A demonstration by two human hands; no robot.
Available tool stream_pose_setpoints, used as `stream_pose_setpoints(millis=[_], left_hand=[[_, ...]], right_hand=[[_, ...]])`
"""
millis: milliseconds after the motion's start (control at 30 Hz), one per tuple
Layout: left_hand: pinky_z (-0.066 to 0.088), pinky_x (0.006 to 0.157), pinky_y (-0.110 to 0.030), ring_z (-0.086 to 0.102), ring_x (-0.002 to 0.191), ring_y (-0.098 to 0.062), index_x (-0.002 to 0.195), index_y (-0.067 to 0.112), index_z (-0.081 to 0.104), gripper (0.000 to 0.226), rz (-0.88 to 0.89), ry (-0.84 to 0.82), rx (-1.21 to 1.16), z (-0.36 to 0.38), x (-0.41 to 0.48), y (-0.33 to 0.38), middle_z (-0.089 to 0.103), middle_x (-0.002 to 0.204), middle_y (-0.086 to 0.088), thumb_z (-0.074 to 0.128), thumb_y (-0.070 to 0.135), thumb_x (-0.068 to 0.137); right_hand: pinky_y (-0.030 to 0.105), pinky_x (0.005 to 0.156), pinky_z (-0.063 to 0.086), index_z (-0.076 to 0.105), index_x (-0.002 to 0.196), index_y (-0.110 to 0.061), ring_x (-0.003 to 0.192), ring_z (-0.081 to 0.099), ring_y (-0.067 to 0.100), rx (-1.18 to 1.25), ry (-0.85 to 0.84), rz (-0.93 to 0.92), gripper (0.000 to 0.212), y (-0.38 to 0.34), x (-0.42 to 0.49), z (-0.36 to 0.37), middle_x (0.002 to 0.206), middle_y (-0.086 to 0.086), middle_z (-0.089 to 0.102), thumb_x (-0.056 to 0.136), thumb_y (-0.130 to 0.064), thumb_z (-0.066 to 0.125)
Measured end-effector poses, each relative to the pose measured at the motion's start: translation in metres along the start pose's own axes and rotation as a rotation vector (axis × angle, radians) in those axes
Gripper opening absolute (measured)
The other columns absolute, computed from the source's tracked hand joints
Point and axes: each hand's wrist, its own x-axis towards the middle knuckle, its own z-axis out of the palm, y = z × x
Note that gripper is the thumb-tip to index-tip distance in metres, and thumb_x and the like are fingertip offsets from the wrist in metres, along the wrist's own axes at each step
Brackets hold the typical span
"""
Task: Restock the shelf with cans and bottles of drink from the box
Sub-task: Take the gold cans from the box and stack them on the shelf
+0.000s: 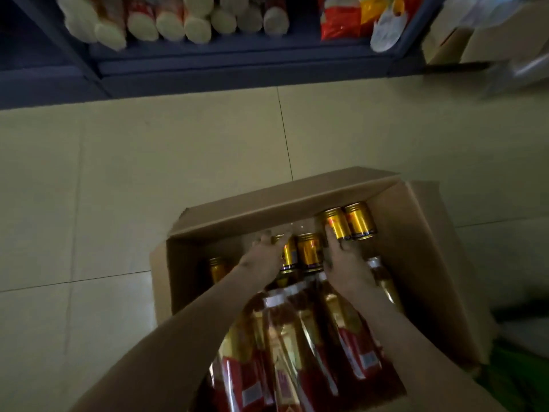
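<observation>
An open cardboard box (424, 263) stands on the floor below me, filled with several amber bottles with gold caps and red labels. My left hand (261, 257) grips the neck of one bottle (288, 257) near the box's middle. My right hand (346, 263) closes around the neck of the bottle beside it (309, 251). Two more gold caps (347, 223) stick up at the far right corner, just beyond my right fingers. Another cap (217, 267) shows at the left wall of the box. The blue shelf (237, 63) runs across the top of the view.
The shelf holds several white-ended tubes (166, 22) and red and yellow snack bags (344, 19). Cardboard cartons (487, 37) stand at the upper right. Pale tiled floor (148, 173) lies between the shelf and the box. Something green (523, 367) lies at the lower right.
</observation>
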Motion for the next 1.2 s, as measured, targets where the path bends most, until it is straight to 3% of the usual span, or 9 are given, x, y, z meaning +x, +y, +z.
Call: stream_pose_setpoints(millis=[233, 367, 533, 700, 800, 900, 1033, 1133, 1200], left_hand=[[0.033, 0.109, -0.043, 0.026, 0.135, -0.046, 0.146, 0.043, -0.018, 0.1, -0.121, -0.137, 0.131, 0.072, 0.086, 0.0, -0.036, 0.149, -0.023, 0.06, 0.015, 0.091], [0.028, 0.109, -0.042, 0.031, 0.131, -0.043, 0.15, 0.037, -0.011, 0.088, -0.122, -0.052, 0.167, 0.081, 0.101, -0.003, -0.019, 0.155, -0.02, 0.05, 0.01, 0.093], [0.037, 0.102, -0.042, 0.042, 0.121, -0.044, 0.152, 0.031, 0.002, 0.086, -0.076, -0.006, 0.169, 0.058, 0.08, -0.001, -0.002, 0.153, -0.021, 0.062, 0.022, 0.09], [0.04, 0.101, -0.044, 0.041, 0.12, -0.05, 0.15, 0.035, 0.007, 0.094, 0.032, 0.055, -0.029, -0.007, -0.022, 0.016, -0.003, 0.147, -0.015, 0.071, 0.021, 0.083], [0.042, 0.102, -0.042, 0.041, 0.123, -0.043, 0.149, 0.043, -0.002, 0.101, 0.117, 0.154, -0.074, -0.073, -0.105, 0.033, 0.0, 0.143, -0.002, 0.073, 0.035, 0.081], [0.041, 0.1, -0.034, 0.043, 0.124, -0.034, 0.146, 0.046, -0.014, 0.109, 0.206, 0.252, -0.098, -0.144, -0.195, 0.056, 0.003, 0.139, 0.005, 0.073, 0.042, 0.08], [0.036, 0.103, -0.028, 0.038, 0.131, -0.028, 0.144, 0.032, -0.021, 0.122, 0.333, 0.325, -0.213, -0.234, -0.306, 0.099, 0.005, 0.148, 0.004, 0.079, 0.04, 0.074], [0.034, 0.109, -0.029, 0.03, 0.135, -0.02, 0.151, 0.019, -0.01, 0.127, 0.414, 0.331, -0.328, -0.296, -0.38, 0.133, 0.005, 0.148, 0.009, 0.082, 0.043, 0.067], [0.029, 0.113, -0.033, 0.026, 0.137, -0.018, 0.152, 0.014, -0.003, 0.129, 0.475, 0.338, -0.39, -0.334, -0.426, 0.155, 0.008, 0.148, 0.002, 0.084, 0.045, 0.062]], right_hand=[[0.042, 0.104, 0.035, -0.015, 0.149, -0.029, 0.134, 0.034, 0.039, -0.189, -0.212, 0.09, 0.089, -0.005, 0.104, 0.073, 0.152, 0.026, 0.016, 0.094, -0.027, 0.054], [0.039, 0.1, 0.041, -0.005, 0.149, -0.032, 0.126, 0.044, 0.038, -0.043, -0.266, 0.102, 0.089, -0.002, 0.12, 0.079, 0.147, 0.021, 0.013, 0.089, -0.021, 0.059], [0.041, 0.104, 0.034, 0.005, 0.149, -0.028, 0.134, 0.026, 0.041, 0.014, -0.156, 0.063, 0.094, 0.006, 0.106, 0.058, 0.148, 0.017, 0.017, 0.082, -0.022, 0.069], [0.04, 0.109, 0.029, 0.014, 0.15, -0.015, 0.136, 0.029, 0.035, 0.497, 0.065, 0.2, 0.11, -0.003, 0.027, 0.004, 0.147, 0.017, 0.026, 0.066, -0.025, 0.084], [0.048, 0.097, 0.047, 0.055, 0.121, -0.024, 0.111, 0.059, 0.03, 1.016, 0.07, 0.292, 0.075, -0.022, -0.052, -0.053, 0.126, 0.013, 0.057, 0.054, -0.036, 0.086], [0.048, 0.089, 0.052, 0.06, 0.113, -0.014, 0.094, 0.067, 0.031, 1.558, -0.071, 0.283, 0.045, -0.053, -0.14, -0.126, 0.101, 0.012, 0.07, 0.07, -0.013, 0.075], [0.027, 0.083, 0.053, 0.066, 0.112, -0.021, 0.103, 0.064, 0.024, 1.791, -0.184, 0.128, 0.046, -0.099, -0.255, -0.221, 0.121, 0.019, 0.062, 0.069, -0.014, 0.078], [0.043, 0.089, 0.051, 0.06, 0.117, -0.003, 0.104, 0.063, 0.032, 1.919, -0.189, -0.022, 0.089, -0.125, -0.336, -0.289, 0.113, 0.02, 0.066, 0.039, -0.033, 0.092], [0.051, 0.094, 0.046, 0.06, 0.114, -0.001, 0.101, 0.064, 0.033, 1.987, -0.15, -0.119, 0.094, -0.144, -0.391, -0.334, 0.107, 0.018, 0.068, 0.032, -0.033, 0.093]])
